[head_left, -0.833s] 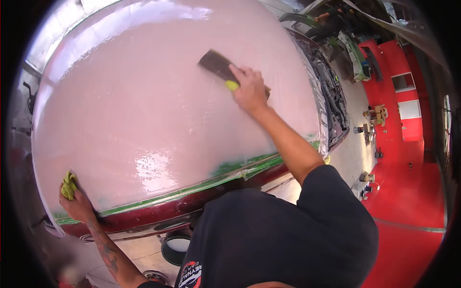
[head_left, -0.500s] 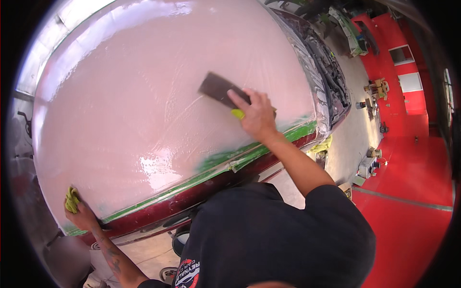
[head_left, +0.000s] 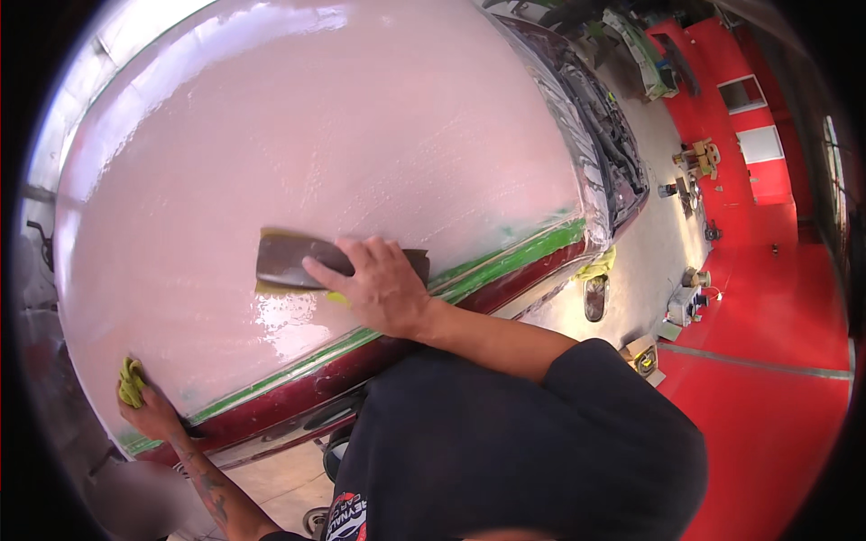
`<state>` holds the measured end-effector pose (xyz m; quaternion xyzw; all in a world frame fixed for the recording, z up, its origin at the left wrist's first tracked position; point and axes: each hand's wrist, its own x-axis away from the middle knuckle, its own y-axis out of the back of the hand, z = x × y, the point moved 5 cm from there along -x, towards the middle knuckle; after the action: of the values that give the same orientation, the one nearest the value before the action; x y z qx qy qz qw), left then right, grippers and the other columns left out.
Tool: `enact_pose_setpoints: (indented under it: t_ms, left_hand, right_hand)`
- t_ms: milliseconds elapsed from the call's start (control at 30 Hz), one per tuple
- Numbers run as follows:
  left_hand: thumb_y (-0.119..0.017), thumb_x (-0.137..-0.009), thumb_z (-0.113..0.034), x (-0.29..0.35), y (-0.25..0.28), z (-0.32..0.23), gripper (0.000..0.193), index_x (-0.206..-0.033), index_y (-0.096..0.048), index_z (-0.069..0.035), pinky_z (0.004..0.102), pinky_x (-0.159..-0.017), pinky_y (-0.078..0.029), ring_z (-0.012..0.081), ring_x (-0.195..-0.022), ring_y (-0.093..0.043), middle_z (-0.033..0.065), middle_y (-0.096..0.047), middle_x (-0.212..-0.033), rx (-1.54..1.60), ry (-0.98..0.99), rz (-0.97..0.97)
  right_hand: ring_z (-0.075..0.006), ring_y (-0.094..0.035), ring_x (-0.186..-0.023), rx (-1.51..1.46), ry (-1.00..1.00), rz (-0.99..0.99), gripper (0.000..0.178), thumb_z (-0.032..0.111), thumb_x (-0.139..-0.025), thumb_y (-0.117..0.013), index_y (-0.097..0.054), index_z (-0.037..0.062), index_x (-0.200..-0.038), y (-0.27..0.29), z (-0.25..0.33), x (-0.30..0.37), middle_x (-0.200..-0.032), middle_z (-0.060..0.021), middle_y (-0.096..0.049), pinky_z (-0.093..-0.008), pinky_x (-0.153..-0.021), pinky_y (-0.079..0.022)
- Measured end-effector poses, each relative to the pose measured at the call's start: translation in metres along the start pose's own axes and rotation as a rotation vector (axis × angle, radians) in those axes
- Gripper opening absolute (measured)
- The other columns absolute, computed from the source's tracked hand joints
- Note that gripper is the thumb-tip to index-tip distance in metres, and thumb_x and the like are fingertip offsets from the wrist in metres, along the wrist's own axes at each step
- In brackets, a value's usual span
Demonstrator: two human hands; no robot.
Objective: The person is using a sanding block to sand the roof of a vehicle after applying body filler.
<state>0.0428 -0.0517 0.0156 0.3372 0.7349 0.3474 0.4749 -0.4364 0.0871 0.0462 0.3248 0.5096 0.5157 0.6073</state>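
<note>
A car roof [head_left: 216, 153] coated in pale pink, wet and glossy, spreads out before me. My right hand [head_left: 388, 288] grips a long dark sanding block [head_left: 302, 259] and presses it flat on the roof near the close edge. A sheet of brownish sandpaper shows along the block's rim, and a bit of yellow-green peeks out under my thumb. At the near left corner of the roof, my left hand [head_left: 153, 415] is closed on a crumpled yellow-green cloth [head_left: 132, 382]. Green masking tape [head_left: 505, 260] runs along the roof's near edge, above the dark red body side.
Clear plastic sheeting [head_left: 573, 135] lines the right end of the roof, by an uncovered engine bay [head_left: 600, 117]. Another yellow-green cloth [head_left: 595, 265] hangs near a side mirror [head_left: 595, 299]. Tools and a cardboard box [head_left: 640, 354] sit on the floor near a red wall [head_left: 758, 307].
My right hand has slid the sanding block left and toward me across the roof, turning it nearly level. My left hand stays at the corner with the cloth. The view has shifted slightly.
</note>
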Motion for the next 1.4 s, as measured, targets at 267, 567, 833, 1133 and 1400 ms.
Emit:
enact_pose_setpoints:
  t_ms: [267,567,833,1133,1400]
  left_hand:
    - [-0.061,-0.083,-0.030,-0.003,0.004,0.021,0.056,-0.135,-0.060,-0.009,0.0476,-0.100,-0.045,0.0373,-0.118,-0.060,0.0180,-0.061,-0.129,-0.008,0.054,-0.014]
    - [-0.063,-0.088,-0.033,0.001,-0.004,0.011,0.052,-0.133,-0.061,-0.008,0.0465,-0.100,-0.046,0.0373,-0.117,-0.060,0.0182,-0.062,-0.128,0.002,0.059,-0.013]
    - [-0.066,-0.090,-0.045,-0.005,0.004,0.020,0.058,-0.133,-0.060,-0.006,0.0464,-0.097,-0.048,0.0377,-0.115,-0.061,0.0190,-0.062,-0.127,-0.003,0.088,-0.012]
    - [-0.067,-0.090,-0.050,0.002,-0.002,-0.002,0.061,-0.133,-0.061,-0.006,0.0458,-0.096,-0.048,0.0357,-0.115,-0.062,0.0168,-0.063,-0.128,-0.052,0.107,-0.027]
    - [-0.067,-0.091,-0.049,-0.001,0.013,-0.014,0.061,-0.129,-0.062,-0.001,0.0449,-0.093,-0.050,0.0362,-0.109,-0.065,0.0189,-0.067,-0.120,-0.041,0.101,0.006]
  right_hand:
    - [-0.0373,-0.054,-0.102,0.281,-0.430,-0.181,0.059,0.013,-0.082,-0.067,-0.055,0.0048,-0.140,0.057,-0.216,0.047,-0.123,-0.0152,-0.059,-0.0455,-0.092,-0.047]
    - [-0.0396,-0.055,-0.107,0.312,-0.694,-0.148,0.057,0.012,-0.083,-0.066,-0.057,0.0041,-0.139,0.065,-0.315,0.081,-0.129,-0.0170,-0.060,-0.0470,-0.098,-0.046]
    - [-0.0363,-0.054,-0.106,0.275,-0.537,-0.178,0.062,0.008,-0.080,-0.067,-0.055,0.0041,-0.141,0.070,-0.255,0.087,-0.133,-0.0146,-0.057,-0.0435,-0.095,-0.048]
    - [-0.0394,-0.059,-0.105,0.353,-0.735,-0.199,0.051,0.014,-0.086,-0.064,-0.058,0.0007,-0.135,0.077,-0.366,0.101,-0.132,-0.0145,-0.063,-0.0436,-0.099,-0.047]
    - [-0.0317,-0.059,-0.104,0.372,-0.652,-0.170,0.055,0.022,-0.085,-0.072,-0.060,0.0058,-0.136,0.095,-0.315,0.105,-0.130,-0.0064,-0.064,-0.0412,-0.091,-0.052]
